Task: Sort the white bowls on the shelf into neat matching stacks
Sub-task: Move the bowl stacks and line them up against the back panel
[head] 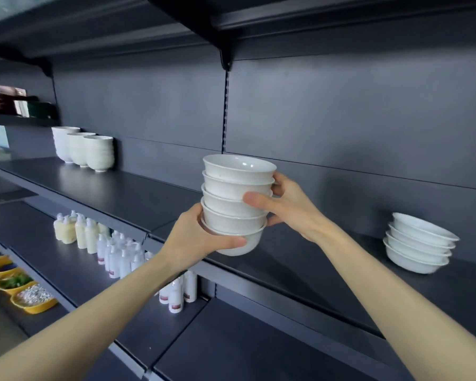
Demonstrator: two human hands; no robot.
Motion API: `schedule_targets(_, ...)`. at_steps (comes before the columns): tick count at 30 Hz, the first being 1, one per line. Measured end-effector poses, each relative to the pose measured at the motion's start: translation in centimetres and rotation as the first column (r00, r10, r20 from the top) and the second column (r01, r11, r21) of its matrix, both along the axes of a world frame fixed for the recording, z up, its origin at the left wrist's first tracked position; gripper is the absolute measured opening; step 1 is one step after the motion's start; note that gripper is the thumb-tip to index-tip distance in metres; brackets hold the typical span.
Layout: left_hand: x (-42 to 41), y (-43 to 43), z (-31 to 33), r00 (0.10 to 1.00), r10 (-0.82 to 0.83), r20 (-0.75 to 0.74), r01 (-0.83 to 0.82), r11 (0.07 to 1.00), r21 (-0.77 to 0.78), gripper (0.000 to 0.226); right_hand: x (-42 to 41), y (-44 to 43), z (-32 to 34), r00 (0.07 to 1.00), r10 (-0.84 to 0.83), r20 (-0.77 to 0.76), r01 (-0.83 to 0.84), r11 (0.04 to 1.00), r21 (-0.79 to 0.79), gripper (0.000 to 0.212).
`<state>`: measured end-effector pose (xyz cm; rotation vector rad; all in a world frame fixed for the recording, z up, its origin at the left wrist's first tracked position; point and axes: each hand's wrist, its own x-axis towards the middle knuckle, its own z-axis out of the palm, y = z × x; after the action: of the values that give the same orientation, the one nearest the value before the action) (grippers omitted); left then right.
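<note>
Carrying a stack of five small white bowls (235,204) in both hands, held clear of the dark shelf (300,259), roughly midway between the tall ribbed bowls (85,149) at the far left and the stack of wide shallow bowls (418,243) at the right. Probably the carrying step, with a resting spot not yet reached. Keep the column upright and the rims level. Lower straight down onto a bare stretch of shelf, well apart from the shallow stack, to avoid mixing two unlike shapes. Set the foot of the bottom bowl flat before loosening anything, then slide the lower hand out sideways rather than dragging the base along. Avoid squeezing the middle rims inward: glazed ware by the look of it, likely slick and easy to chip. Grasped at the base by the left hand (198,237), cupped under and around the bottom bowl with the thumb laid across its near face. Clamped on the right flank by the right hand (289,210), thumb pressing the near side at about the third bowl from the top, fingers (279,178) wrapped round the far side near the second bowl, one more showing lower down beside the fourth. Both hands closed on the stack, neither relaxed.
</note>
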<state>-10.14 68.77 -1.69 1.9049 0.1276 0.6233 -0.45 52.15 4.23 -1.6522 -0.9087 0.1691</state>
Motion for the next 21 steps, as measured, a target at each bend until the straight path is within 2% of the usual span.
schedule_targets(4, 2.8, 5.6, -0.2, 1.0, 0.018, 0.01, -0.018, 1.0, 0.002, 0.065, 3.0, 5.9, -0.2, 1.0, 0.009, 0.007, -0.009, 1.0, 0.0, 0.056)
schedule_targets(9, 5.9, 13.2, 0.2, 0.999, 0.045, 0.013, -0.045, 0.999, -0.011, 0.07, 6.9, 14.0, 0.3, 0.999, 0.039, 0.001, -0.039, 0.999, -0.025, 0.067)
schedule_targets(13, 7.5, 19.5, 0.9, 0.998, 0.065, 0.014, -0.064, 0.998, -0.019, 0.074, 8.9, 20.6, 0.8, 0.997, 0.071, -0.022, -0.071, 0.997, -0.005, 0.06)
schedule_targets(17, 8.8, 26.1, 0.9, 0.997, 0.07, 0.015, -0.069, 0.997, -0.039, 0.08, 10.4, 27.4, 1.1, 0.997, 0.079, -0.019, -0.08, 0.997, -0.024, 0.07)
schedule_targets(21, 10.0, 33.0, 0.5, 0.999, 0.041, 0.008, -0.041, 0.999, -0.03, 0.072, 11.3, 34.2, 0.5, 0.999, 0.037, -0.012, -0.037, 0.999, -0.02, 0.063)
